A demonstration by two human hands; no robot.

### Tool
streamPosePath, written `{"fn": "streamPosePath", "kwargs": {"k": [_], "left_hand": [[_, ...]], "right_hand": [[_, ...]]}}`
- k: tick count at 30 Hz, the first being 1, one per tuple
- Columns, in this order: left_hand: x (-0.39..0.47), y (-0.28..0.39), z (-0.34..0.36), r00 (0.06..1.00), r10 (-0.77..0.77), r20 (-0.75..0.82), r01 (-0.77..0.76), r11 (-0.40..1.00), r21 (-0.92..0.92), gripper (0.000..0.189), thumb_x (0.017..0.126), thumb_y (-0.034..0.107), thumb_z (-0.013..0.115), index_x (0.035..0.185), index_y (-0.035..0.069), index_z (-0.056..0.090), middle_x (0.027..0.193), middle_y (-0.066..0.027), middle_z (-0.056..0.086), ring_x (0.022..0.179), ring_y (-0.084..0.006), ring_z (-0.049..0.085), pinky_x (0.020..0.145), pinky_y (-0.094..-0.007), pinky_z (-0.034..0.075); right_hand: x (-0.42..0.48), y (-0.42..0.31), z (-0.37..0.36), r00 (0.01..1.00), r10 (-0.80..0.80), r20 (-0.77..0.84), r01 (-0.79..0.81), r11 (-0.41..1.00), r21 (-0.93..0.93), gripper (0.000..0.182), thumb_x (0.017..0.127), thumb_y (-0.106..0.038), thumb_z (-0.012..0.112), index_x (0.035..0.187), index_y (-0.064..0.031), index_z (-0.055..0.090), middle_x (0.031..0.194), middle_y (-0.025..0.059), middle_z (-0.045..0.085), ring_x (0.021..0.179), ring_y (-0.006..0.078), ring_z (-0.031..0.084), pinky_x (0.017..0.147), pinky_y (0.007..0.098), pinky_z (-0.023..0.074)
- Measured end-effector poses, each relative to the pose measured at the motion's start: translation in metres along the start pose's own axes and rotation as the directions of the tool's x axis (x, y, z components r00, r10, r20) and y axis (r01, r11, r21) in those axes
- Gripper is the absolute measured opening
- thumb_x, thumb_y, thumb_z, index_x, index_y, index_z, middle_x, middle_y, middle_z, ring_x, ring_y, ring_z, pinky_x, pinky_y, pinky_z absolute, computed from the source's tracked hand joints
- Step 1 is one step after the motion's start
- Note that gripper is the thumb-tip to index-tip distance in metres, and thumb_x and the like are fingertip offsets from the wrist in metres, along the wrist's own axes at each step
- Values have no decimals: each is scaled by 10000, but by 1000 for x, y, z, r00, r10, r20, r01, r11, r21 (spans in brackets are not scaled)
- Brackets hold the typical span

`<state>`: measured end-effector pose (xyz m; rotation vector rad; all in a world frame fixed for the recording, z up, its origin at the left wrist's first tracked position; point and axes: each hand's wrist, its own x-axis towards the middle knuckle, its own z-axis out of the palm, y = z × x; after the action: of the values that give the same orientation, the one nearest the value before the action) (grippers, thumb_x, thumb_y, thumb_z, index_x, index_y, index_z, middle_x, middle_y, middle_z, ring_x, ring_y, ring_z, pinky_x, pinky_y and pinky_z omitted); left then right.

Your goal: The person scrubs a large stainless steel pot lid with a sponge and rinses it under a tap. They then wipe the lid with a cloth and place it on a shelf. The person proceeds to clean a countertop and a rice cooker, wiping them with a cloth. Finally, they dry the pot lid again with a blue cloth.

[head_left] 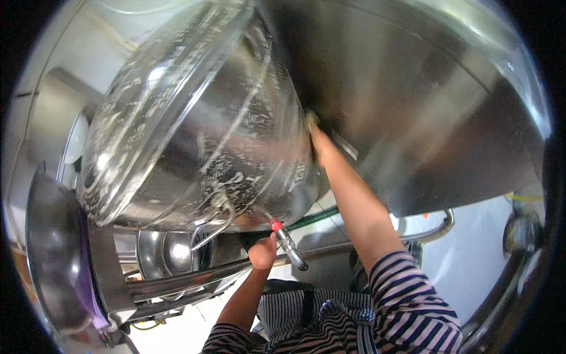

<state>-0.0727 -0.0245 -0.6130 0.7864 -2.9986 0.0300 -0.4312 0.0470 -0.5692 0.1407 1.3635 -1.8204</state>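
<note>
A large metal pot (230,132) lies tilted before me, its curved side streaked with white suds. A metal wire handle (225,221) sticks out low on that side. My right hand (320,146) reaches into the gap at the pot's right edge. Something pale yellow-green (312,118) shows blurred at its fingertips; what it is cannot be made out. Below the pot's lower edge, my left hand (261,253) has its thumb beside a chrome spout (289,248) with a red band. The left fingers are mostly hidden, so their grip is unclear.
A broad stainless steel panel (442,132) rises on the right. At left stands a large dark metal pan (57,256), with a steel bowl (166,252) under the pot. A metal rail (190,276) crosses in front of me, and a green hose (316,217) runs behind the spout.
</note>
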Motion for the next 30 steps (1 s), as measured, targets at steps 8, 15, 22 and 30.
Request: {"fn": "streamPosePath", "kwargs": {"k": [8, 15, 22, 30], "left_hand": [[-9, -6, -2, 997, 20, -74, -28, 993, -113, 498, 938, 379, 373, 570, 116, 580, 566, -104, 589, 464, -311, 553, 425, -434, 409], [-10, -2, -4, 999, -25, -26, 19, 977, -211, 509, 935, 417, 358, 614, 107, 603, 610, -104, 607, 548, -335, 577, 490, -460, 425], [-8, -1, -15, 995, -23, 100, 40, 985, -167, 508, 926, 438, 357, 659, 106, 634, 648, -105, 629, 590, -334, 597, 523, -454, 446], [-12, -13, -33, 985, -59, 164, 116, 924, -364, 478, 918, 449, 367, 670, 145, 640, 685, -103, 626, 637, -316, 602, 553, -449, 453]], "right_hand": [[-119, -51, 75, 735, -675, 59, 677, 729, -98, 566, 937, -330, 315, 1394, 3, 280, 1446, 169, 285, 1349, 279, 235, 1101, 355, 161], [-219, -111, 150, 33, -974, 224, 927, -54, -372, 560, 891, -146, 385, 1387, 64, 233, 1438, 242, 254, 1330, 424, 203, 1110, 438, 124], [-200, -96, 125, -25, -900, 435, 807, -275, -522, 566, 927, -288, 399, 1396, 5, 279, 1432, 294, 209, 1323, 472, 177, 1097, 474, 126], [-247, -98, 172, -273, -689, 671, 586, -672, -452, 396, 848, -237, 510, 1227, -134, 565, 1419, 125, 360, 1355, 393, 196, 1088, 554, 43]]}}
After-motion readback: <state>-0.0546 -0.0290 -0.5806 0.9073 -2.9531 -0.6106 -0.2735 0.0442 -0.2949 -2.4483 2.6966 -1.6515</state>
